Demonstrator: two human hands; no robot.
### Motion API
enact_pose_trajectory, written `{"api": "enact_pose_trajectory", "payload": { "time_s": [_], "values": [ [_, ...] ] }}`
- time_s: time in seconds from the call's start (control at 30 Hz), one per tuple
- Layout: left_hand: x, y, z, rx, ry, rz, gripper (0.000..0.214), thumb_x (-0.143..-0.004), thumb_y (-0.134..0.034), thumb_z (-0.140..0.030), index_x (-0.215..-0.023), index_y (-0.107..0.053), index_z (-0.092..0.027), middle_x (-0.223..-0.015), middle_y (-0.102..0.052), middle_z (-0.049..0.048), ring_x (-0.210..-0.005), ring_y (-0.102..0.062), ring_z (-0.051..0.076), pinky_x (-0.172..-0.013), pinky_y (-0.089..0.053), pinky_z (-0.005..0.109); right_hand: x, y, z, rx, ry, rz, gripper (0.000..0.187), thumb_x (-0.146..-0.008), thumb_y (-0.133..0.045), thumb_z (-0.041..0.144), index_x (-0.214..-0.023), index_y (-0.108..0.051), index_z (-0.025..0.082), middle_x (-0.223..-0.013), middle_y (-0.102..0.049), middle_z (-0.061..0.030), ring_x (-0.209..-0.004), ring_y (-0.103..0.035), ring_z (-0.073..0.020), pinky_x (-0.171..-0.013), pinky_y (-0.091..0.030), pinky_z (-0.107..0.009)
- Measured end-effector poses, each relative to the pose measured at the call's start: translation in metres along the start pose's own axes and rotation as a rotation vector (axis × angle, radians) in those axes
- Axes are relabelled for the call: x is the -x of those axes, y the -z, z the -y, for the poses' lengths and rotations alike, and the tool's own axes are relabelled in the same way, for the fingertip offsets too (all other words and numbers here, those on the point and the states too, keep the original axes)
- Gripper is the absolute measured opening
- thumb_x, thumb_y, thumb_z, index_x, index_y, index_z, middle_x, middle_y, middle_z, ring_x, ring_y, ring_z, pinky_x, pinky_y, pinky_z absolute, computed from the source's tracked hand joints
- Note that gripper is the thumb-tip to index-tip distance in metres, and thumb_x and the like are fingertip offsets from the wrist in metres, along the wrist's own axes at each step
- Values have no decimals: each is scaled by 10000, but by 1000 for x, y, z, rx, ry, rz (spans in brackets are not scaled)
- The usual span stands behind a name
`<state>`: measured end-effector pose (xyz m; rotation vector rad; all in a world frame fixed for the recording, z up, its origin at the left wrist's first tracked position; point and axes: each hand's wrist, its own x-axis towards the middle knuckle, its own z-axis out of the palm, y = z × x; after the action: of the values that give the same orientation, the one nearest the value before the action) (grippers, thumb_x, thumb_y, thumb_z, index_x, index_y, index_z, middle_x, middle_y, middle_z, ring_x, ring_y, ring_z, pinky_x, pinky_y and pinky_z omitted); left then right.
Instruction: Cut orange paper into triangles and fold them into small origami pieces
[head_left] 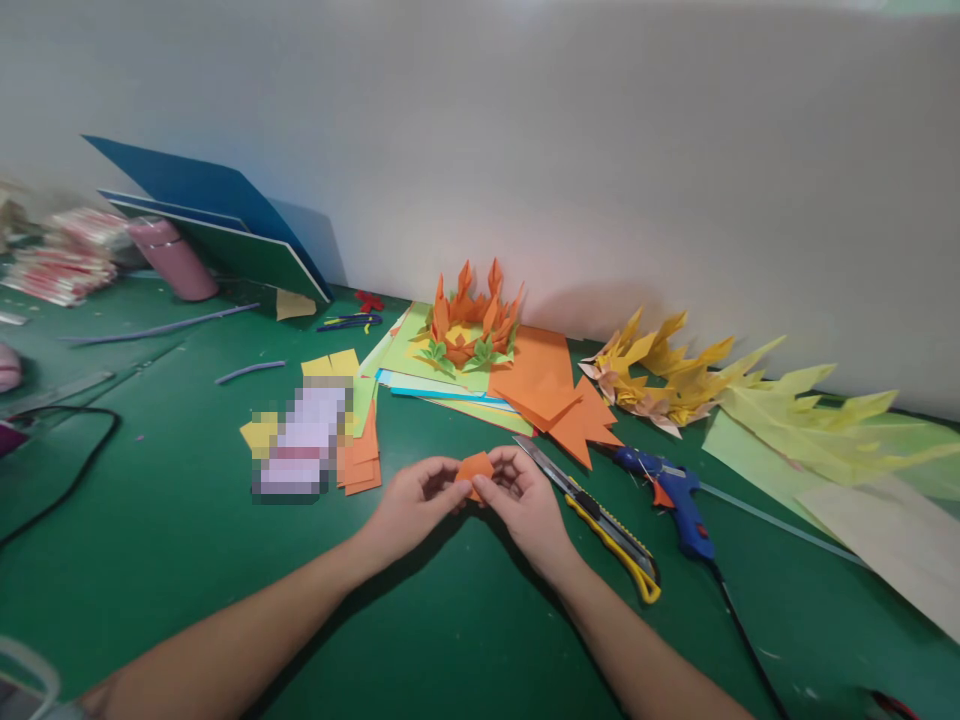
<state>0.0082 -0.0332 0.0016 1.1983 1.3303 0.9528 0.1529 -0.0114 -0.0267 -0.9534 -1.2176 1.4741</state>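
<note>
Between my two hands is a small piece of orange paper (475, 467), held up just above the green table. My left hand (421, 497) pinches its left side, thumb on the face toward me. On the right side my right hand (523, 495) grips it the same way, and the two thumbs nearly meet. A yellow utility knife (600, 515) with its blade out lies just right of my right hand. Left of my left hand sits a stack of small orange paper squares (363, 465). Behind my hands, an orange folded-paper ring (474, 325) stands on coloured sheets.
A blue hot glue gun (679, 500) with a cord lies to the right. Behind it are a yellow folded-paper ring (660, 375) and pale green paper pieces (825, 410). A blurred-out phone-shaped object (306, 440) lies left. A pink bottle (174, 260) leans near blue boards (202, 185).
</note>
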Motion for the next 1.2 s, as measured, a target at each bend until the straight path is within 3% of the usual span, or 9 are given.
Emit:
{"api": "enact_pose_trajectory", "payload": {
  "time_s": [0.3,0.63,0.87,1.07,1.2],
  "values": [
    [1,1,-3,9,31,0,235,-664,-642,-375,-655,-530,-169,-535,-534,-55,-500,-476,84,-517,-385,212,3,-1,2,76,48,-37,245,-684,-682,390,-741,-539,199,-665,-577,24,-560,-556,-109,-521,-481,-222],
    [1,1,-5,12,78,24,240,-657,-650,-374,-646,-549,-156,-536,-560,-44,-483,-489,82,-517,-408,219,8,-1,2,342,315,-89,61,-774,-605,246,-746,-613,192,-715,-635,-18,-652,-602,-144,-598,-502,-249],
    [0,2,-4,88,103,33,253,-629,-679,-360,-651,-534,-154,-558,-574,-46,-465,-483,67,-498,-401,211,8,2,2,413,455,-18,106,-805,-587,167,-773,-674,218,-732,-660,-21,-700,-602,-150,-644,-494,-266],
    [0,3,-4,117,96,38,289,-610,-689,-393,-653,-536,-151,-564,-588,-40,-467,-466,62,-486,-381,202,7,1,3,307,408,29,79,-799,-611,229,-754,-670,203,-738,-642,-33,-710,-601,-151,-638,-497,-266],
    [0,4,-5,97,107,53,295,-619,-691,-402,-675,-554,-147,-571,-589,-37,-473,-467,65,-482,-371,203,5,1,3,252,272,8,82,-766,-623,256,-716,-641,193,-682,-627,-13,-625,-586,-135,-580,-485,-247]
  ]
}}
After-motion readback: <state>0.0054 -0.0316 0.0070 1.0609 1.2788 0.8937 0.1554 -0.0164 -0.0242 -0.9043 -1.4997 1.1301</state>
